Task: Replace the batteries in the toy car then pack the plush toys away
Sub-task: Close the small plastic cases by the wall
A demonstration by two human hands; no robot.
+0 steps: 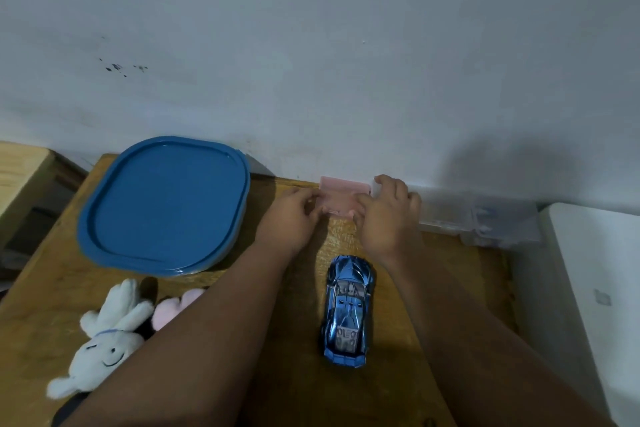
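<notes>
Both your hands are on the small pink box (341,198), which sits at the table's far edge against the wall (346,62), at 12 o'clock from the toy car. Your left hand (289,218) grips the box's L side w/ fingers curled round it. Your right hand (388,215) grips the R side, fingers curled over the far corner. Can't tell if the box is open or closed.

The toy car (348,310), shiny blue, stands on its wheels on the wooden table (277,392) between your forearms, lying lengthwise 12 to 6, touched by neither hand.

The blue-lidded tub (166,201) is at 10 o'clock from the car, lid on, near your left hand but apart from it. The white plush bunny (104,347) lies face up at 8 o'clock, your left forearm crossing over its lower part. The pink plush (173,308) is just beside the bunny at its 2 o'clock, mostly hidden by that forearm.

A clear plastic box (485,222) sits along the wall at 2 o'clock from the car, just beside your right hand. A white unit (595,288) stands at 3 o'clock, past the table's R edge
</notes>
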